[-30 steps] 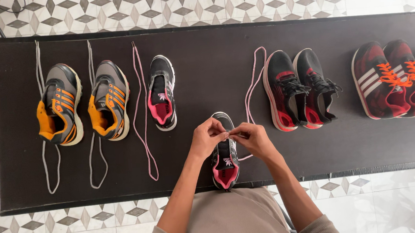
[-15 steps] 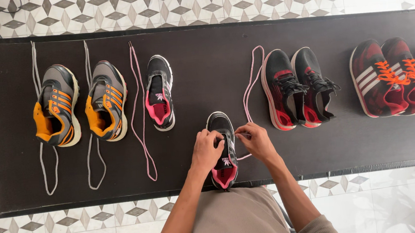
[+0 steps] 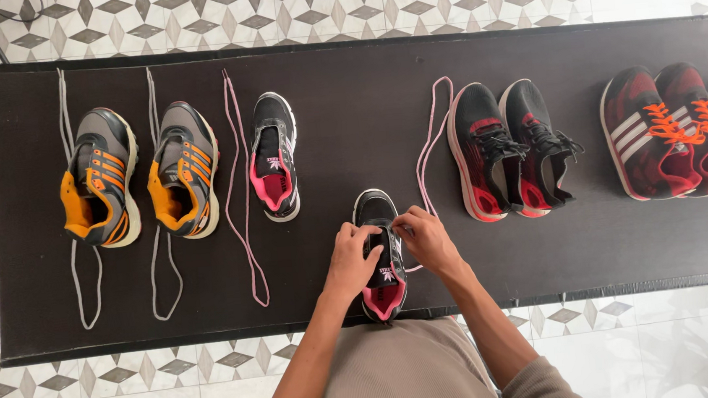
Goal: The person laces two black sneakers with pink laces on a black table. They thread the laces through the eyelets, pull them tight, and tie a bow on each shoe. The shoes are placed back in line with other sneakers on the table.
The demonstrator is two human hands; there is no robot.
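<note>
**Both hands at the laces of the black and pink shoe**

On the far left of the black counter (image 3: 543, 251) stand two grey and orange shoes (image 3: 140, 174), each with a grey lace lying beside it. Next comes a loose pink lace (image 3: 239, 183), then a black and pink shoe with no lace (image 3: 273, 156).

In the middle, at the near edge, is its partner, the black and pink sneaker (image 3: 381, 252). The left hand (image 3: 352, 258) is curled on its left side. The right hand (image 3: 424, 237) pinches a pink shoelace (image 3: 432, 138) at the shoe's top. A second ago the hands were higher, above the shoe; now they have dropped onto it, so lacing looks just begun.

To the right sit black and red shoes (image 3: 510, 146), then red shoes with orange laces (image 3: 670, 130).
</note>
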